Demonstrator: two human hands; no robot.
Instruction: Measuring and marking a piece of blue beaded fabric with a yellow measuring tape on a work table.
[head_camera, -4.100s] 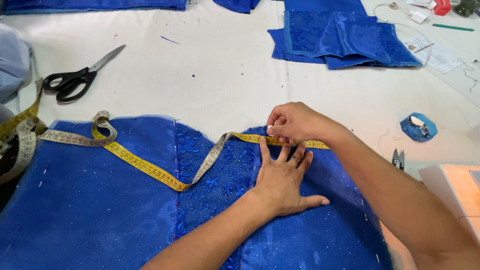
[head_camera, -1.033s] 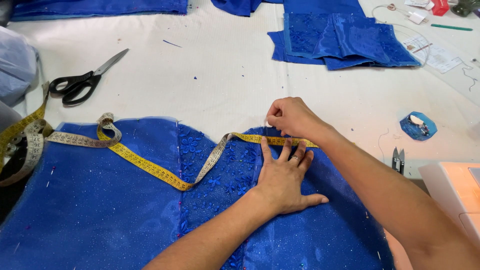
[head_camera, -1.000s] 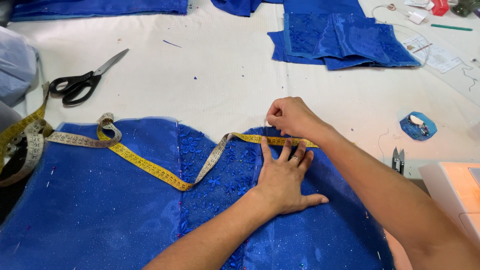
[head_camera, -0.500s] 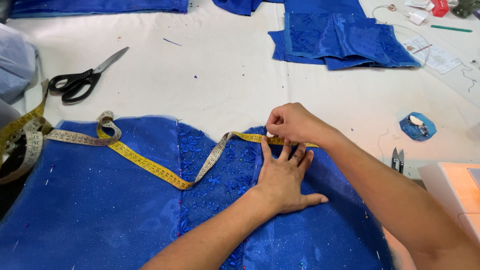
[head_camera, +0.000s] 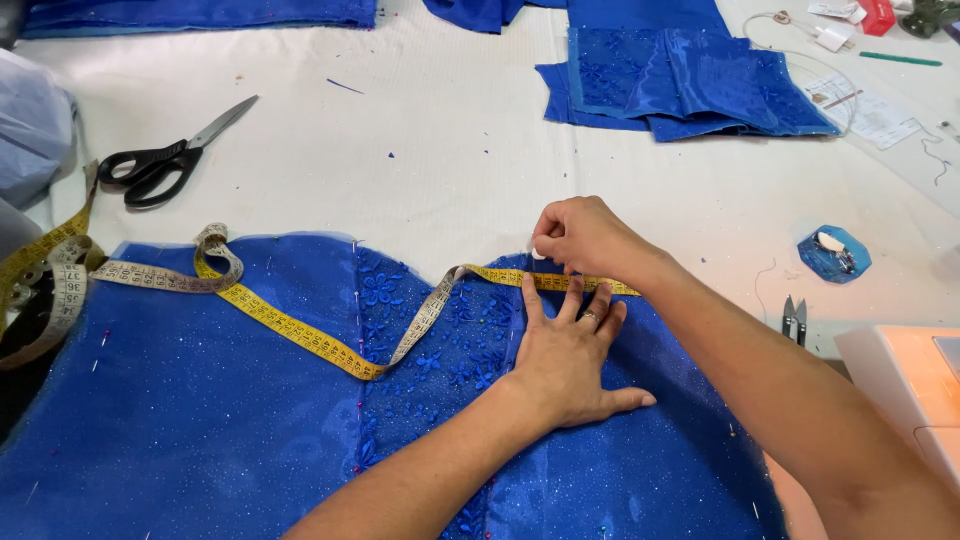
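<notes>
A large piece of sparkly blue fabric (head_camera: 200, 420) with a lace flower panel lies spread on the white table (head_camera: 450, 170). A yellow measuring tape (head_camera: 300, 335) snakes across its upper edge. My left hand (head_camera: 565, 350) presses flat on the fabric, fingers spread, just below the tape. My right hand (head_camera: 580, 235) is at the fabric's top edge, fingers pinched together on the tape's end and a small white piece. Pins stick in the fabric along the seam.
Black-handled scissors (head_camera: 170, 155) lie at the upper left. Folded blue fabric pieces (head_camera: 690, 85) sit at the top right. A blue pin holder (head_camera: 833, 253) and small thread snips (head_camera: 793, 318) lie at the right, beside a white sewing machine (head_camera: 905, 385).
My right hand has shifted slightly along the fabric's top edge while staying pinched on the tape. The left hand stays flat in place.
</notes>
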